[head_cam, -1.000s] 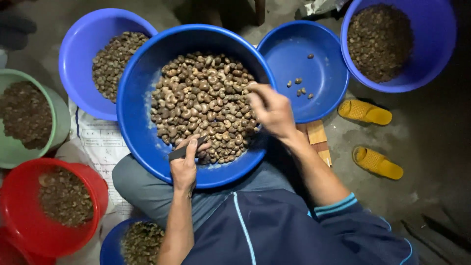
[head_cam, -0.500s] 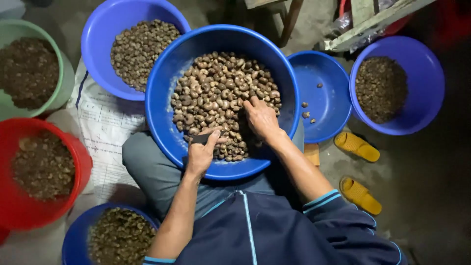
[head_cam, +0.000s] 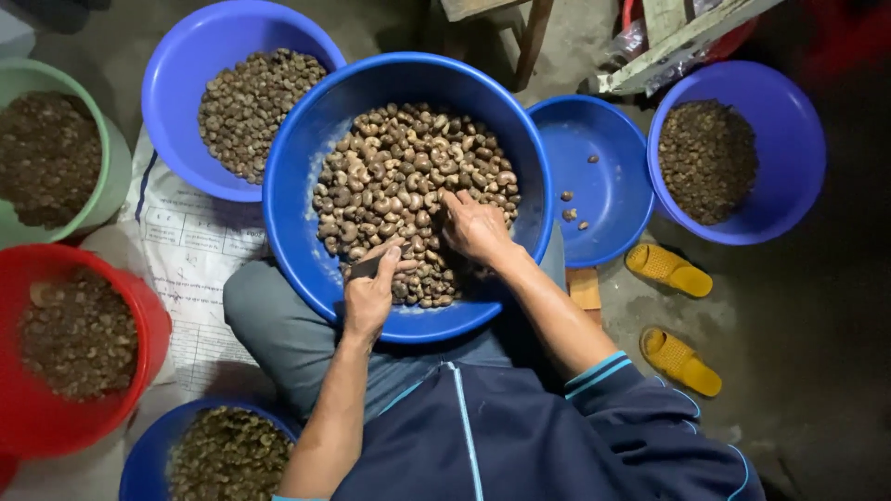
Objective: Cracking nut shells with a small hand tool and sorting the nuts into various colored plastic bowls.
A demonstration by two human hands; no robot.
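A large blue basin (head_cam: 306,186) rests on the lap of a seated person and holds a heap of brown cashew nuts (head_cam: 408,186). The left hand (head_cam: 369,292) sits at the near rim of the basin, its fingers wrapped around a small dark tool (head_cam: 364,268) with the forefinger stretched along it. The right hand (head_cam: 475,227) lies palm-down on the nuts near the middle of the heap, fingers bent into the pile; whether they pinch a nut cannot be told. Just right of the basin a smaller blue bowl (head_cam: 613,176) holds only a few nuts. Further basins of dark nuts stand around: a blue one (head_cam: 186,74) at upper left, another blue one (head_cam: 789,121) at far right, a green one (head_cam: 111,167) and a red one (head_cam: 148,325) at left. Two yellow sandals (head_cam: 668,269) lie on the floor at right.
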